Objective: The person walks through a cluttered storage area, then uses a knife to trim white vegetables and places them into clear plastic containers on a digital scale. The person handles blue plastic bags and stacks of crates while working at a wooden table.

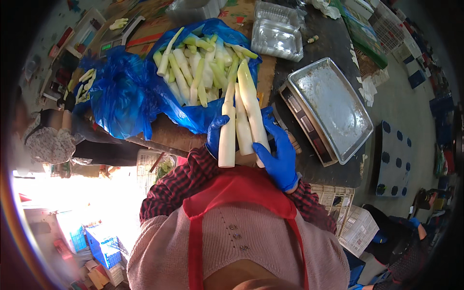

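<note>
Three pale, peeled water bamboo stems are held side by side before my apron, green tips pointing away from me. My left hand, in a blue glove, grips the left stem. Gloved in blue too, my right hand has its thumb and fingers around the right stem. Between them lies the middle stem; which hand bears it I cannot tell. Just beyond, an opened blue plastic bag holds a heap of similar stems.
Right of my hands stands a scale with a metal tray. A knife lies beside it. Clear plastic boxes are stacked behind. Another blue bag sits left, near a co-worker. Crates stand below the table's right side.
</note>
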### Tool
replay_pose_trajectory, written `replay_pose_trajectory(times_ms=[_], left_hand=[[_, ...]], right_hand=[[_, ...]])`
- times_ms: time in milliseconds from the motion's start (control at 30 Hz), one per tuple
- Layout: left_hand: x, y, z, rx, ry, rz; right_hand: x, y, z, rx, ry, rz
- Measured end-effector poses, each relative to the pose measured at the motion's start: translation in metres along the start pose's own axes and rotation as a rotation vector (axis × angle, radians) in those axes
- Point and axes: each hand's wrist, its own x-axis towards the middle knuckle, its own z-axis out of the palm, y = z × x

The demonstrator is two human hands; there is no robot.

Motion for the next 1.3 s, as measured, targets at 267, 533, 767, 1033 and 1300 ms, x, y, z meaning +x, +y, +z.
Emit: replay_pose_trajectory(times_ms=[267,533,767,1033,1300], left_hand=[[0.003,-0.005,0.022,-0.105,0.009,-0.076],[0.006,0.0,0.014,-0.062,0.023,0.023],[0.017,0.006,0.01,-0.046,-0.145,-0.051],[0.036,0.01,0.028,-0.042,-0.186,-0.255],[0.143,-0.069,0.087,0.056,-0.112,-0.488]], right_hand=[[0.012,0.008,0.009,0.471,0.187,0.116],[0.032,0.011,0.001,0.657,0.252,0.149],[0.029,0.023,0.002,0.453,0.118,0.233],[0.034,0.026,-0.035,0.792,0.229,0.288],[0.033,0.038,-0.116,0.624,0.559,0.142]])
